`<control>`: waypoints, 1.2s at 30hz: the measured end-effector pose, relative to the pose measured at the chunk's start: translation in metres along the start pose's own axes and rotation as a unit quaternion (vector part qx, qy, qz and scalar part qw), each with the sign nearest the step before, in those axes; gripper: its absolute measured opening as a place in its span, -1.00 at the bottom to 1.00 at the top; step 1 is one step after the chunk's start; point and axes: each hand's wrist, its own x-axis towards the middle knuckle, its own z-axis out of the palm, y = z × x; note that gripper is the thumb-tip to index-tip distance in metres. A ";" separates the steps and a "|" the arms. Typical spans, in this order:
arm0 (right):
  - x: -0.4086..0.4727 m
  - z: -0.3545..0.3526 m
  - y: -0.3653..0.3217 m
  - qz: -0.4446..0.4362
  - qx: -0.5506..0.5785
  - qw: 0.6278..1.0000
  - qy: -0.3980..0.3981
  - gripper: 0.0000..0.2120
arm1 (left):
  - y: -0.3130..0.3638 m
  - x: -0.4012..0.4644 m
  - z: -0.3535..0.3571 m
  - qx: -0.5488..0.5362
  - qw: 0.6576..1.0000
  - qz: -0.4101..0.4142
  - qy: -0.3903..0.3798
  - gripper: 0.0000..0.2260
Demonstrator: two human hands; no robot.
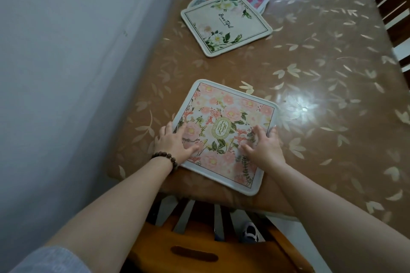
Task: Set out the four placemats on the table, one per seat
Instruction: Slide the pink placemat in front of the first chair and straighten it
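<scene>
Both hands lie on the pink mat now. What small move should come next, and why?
Probably lift both hands off and reach for the top mat of the pile. The pink mat already lies flat at the near table edge above a chair, left hand and right hand resting on it; three mats remain overlapped.

Pink floral placemat (224, 135) flat near edge; three others (230, 11) overlapped beyond.
</scene>
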 end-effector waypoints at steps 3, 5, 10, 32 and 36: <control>0.008 -0.005 -0.002 -0.023 -0.008 0.999 -0.021 -0.27 | -0.004 -0.014 0.003 -0.009 1.000 -0.014 -0.010 -0.19; 0.010 -0.008 -0.002 -0.030 -0.010 0.999 -0.033 -0.23 | -0.007 -0.022 0.005 -0.017 1.000 -0.018 -0.013 -0.19; -0.007 0.000 0.003 -0.043 0.022 0.998 -0.032 -0.21 | -0.011 -0.038 0.008 -0.035 0.999 -0.019 -0.025 -0.10; -0.071 0.028 0.016 -0.054 0.020 0.998 -0.040 -0.22 | -0.018 -0.075 0.013 0.013 0.997 -0.009 -0.081 0.10; -0.077 0.033 0.017 -0.061 0.013 0.997 -0.052 -0.22 | -0.022 -0.086 0.017 0.015 0.997 -0.016 -0.077 0.09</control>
